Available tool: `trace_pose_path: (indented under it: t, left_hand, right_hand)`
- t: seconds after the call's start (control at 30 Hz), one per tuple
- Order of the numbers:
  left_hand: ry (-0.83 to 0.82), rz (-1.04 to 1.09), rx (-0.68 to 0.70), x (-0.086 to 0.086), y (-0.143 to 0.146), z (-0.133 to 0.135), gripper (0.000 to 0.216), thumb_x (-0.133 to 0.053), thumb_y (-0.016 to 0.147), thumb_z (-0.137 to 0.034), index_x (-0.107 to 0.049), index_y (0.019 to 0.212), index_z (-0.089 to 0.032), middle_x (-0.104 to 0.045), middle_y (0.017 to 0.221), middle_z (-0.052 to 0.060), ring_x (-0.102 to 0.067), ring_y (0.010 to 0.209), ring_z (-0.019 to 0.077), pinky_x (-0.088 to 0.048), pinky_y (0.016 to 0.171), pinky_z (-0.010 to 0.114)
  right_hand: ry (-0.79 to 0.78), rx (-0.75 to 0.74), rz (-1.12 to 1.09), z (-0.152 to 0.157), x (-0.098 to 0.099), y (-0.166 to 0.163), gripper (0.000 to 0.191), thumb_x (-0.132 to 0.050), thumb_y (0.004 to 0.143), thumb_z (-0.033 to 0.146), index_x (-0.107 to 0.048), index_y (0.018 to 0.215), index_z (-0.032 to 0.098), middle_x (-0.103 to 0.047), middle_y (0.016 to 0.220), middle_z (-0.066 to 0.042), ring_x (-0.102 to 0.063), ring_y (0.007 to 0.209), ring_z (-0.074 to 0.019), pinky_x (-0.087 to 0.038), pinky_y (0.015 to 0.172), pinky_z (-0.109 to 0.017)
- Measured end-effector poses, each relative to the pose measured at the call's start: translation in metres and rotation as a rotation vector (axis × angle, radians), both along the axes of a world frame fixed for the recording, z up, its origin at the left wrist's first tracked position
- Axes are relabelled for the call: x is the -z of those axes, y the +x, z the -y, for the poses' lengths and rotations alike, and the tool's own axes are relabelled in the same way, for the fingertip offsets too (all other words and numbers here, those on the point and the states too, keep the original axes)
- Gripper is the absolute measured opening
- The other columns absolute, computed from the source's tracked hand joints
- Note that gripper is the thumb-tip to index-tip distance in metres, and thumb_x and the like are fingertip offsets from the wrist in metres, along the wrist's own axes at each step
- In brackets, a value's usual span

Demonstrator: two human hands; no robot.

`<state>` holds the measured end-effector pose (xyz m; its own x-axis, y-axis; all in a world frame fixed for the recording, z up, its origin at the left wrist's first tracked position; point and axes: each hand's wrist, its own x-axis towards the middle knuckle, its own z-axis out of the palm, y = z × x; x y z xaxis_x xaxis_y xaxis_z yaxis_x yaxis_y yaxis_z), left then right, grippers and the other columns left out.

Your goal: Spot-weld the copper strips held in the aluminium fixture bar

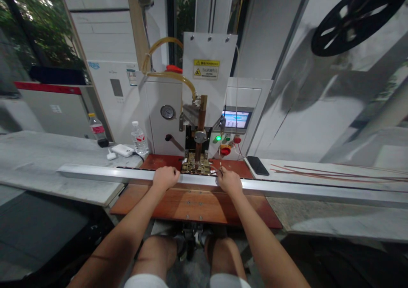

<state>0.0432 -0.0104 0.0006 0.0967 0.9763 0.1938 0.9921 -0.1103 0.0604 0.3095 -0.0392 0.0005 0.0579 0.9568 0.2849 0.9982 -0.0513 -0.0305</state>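
Note:
A long aluminium rail [287, 189] runs across the bench in front of a white press-like machine [208, 92] with a copper vertical head [201, 122]. My left hand [165, 178] is closed in a fist on the rail, just left of the machine's brass fixture [195, 165]. Just right of the fixture, my right hand [230, 181] rests on the rail and pinches a small thin piece between fingertips. I cannot make out what the piece is.
A black phone [257, 165] and several thin copper strips [334, 174] lie to the right. Two water bottles [139, 138], a white power bank [122, 150] and a small white object sit left. A black reel [353, 18] hangs upper right. My knees show below the wooden plate [191, 203].

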Motion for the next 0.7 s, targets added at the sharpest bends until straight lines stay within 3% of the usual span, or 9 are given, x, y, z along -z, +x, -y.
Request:
trace_pose_path:
  t: [0.7]
  left_hand:
    - [-0.006, -0.012, 0.014, -0.0029, 0.0001, -0.0024, 0.049, -0.029, 0.084, -0.042, -0.073, 0.091, -0.02, -0.07, 0.087, 0.013, -0.065, 0.084, 0.0255, -0.046, 0.075, 0.034]
  right_hand:
    - [-0.042, -0.01, 0.007, -0.004, -0.0034, 0.0007, 0.039, -0.025, 0.095, 0.04, -0.059, 0.105, 0.023, -0.069, 0.088, -0.008, -0.064, 0.081, -0.0199, -0.04, 0.068, -0.027]
